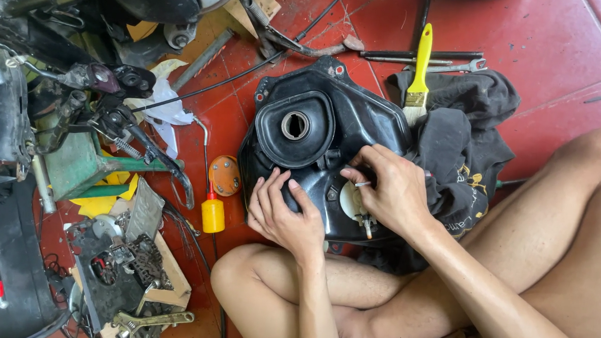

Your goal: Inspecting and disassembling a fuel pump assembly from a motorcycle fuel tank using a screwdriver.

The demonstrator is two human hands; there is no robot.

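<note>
- Black plastic fuel tank (346, 133) lies flat on the red tiled floor (538, 52), just in front of the seated person's crossed legs, with its round filler opening (294, 126) facing up
- Left hand (284, 214) rests on the tank's near edge, fingers together and laid flat against the shell; judged to be steadying the tank, nothing gripped
- Right hand (392, 190) sits over the pale round fitting (352, 202) set in the tank's top, fingers curled and pinched on a small pale part at that fitting; the part is too small to identify
- Dark cloth (459, 146) lies bunched under and beside the tank's right side, touching it, probably as padding or for wiping
- Yellow-handled paintbrush (418, 78) rests on the cloth, bristles toward the tank, within easy reach of the right hand
- Spanner (459, 65) and dark rods (420, 55) lie on the floor beyond the brush, well apart from both hands
- Small yellow squeeze bottle (213, 212) stands just left of the tank, beside an orange round cap (225, 175)
- Dismantled motorcycle parts (70, 101) crowd the left side, clear of the hands
</note>
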